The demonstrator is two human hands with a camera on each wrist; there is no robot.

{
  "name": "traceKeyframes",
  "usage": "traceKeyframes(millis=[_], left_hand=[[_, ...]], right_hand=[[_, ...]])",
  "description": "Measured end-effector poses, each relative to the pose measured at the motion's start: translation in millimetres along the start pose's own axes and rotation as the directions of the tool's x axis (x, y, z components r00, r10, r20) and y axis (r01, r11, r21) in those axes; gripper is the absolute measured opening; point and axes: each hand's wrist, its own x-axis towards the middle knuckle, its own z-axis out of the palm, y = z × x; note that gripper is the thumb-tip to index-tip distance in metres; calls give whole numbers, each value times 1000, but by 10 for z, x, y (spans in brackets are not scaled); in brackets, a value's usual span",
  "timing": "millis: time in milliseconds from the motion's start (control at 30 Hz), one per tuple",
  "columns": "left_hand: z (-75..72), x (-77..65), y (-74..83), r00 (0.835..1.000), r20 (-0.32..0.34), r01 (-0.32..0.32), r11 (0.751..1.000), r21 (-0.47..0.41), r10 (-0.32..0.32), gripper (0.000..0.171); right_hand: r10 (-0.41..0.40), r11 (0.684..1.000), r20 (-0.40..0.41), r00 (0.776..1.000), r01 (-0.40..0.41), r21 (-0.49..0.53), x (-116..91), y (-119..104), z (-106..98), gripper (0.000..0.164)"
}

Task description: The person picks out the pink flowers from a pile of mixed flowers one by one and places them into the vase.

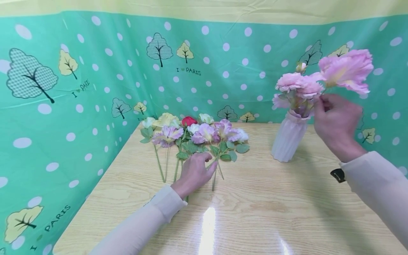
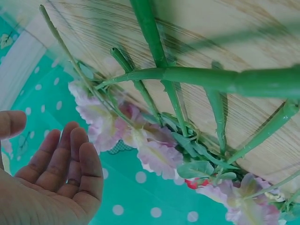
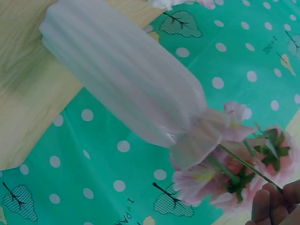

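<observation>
My right hand (image 1: 339,122) pinches the stem (image 3: 251,166) of a large pink artificial flower (image 1: 347,71) above the vase's mouth. In the right wrist view the stem runs down into the opening of the pale ribbed vase (image 1: 288,138). Several smaller pink flowers (image 1: 290,82) stand in that vase. My left hand (image 1: 196,171) is over the stems of the flowers lying on the table. Its fingers (image 2: 63,164) are loosely bent and hold nothing in the left wrist view. Closest to it are a light purple flower (image 1: 204,134) and green leaves (image 1: 191,147).
A red flower (image 1: 189,121), a pale yellow flower (image 1: 167,119) and several white and purple ones lie along the back left of the wooden table (image 1: 255,202). A green dotted cloth (image 1: 229,85) hangs behind and on the left, close to the vase's flowers.
</observation>
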Motion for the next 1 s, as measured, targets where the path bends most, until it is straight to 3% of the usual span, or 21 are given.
traceKeyframes(millis=[133, 233, 467, 667, 1000], left_hand=[[5, 1, -4, 1000, 0, -5, 1000, 8, 5, 19], [11, 0, -7, 1000, 0, -12, 1000, 8, 12, 19], [23, -6, -21, 1000, 15, 2, 1000, 9, -2, 21], [21, -7, -21, 1000, 10, 2, 1000, 2, -2, 20], [12, -6, -34, 1000, 19, 8, 1000, -14, -8, 22]], right_hand=[[63, 997, 150, 987, -55, -54, -14, 84, 31, 37], [69, 995, 202, 977, -52, -88, -34, 153, 92, 37], [143, 988, 365, 920, -113, -102, -41, 275, 280, 41], [158, 987, 342, 926, -148, -55, -31, 277, 302, 37], [160, 987, 274, 948, -148, -65, -231, 313, 248, 37]])
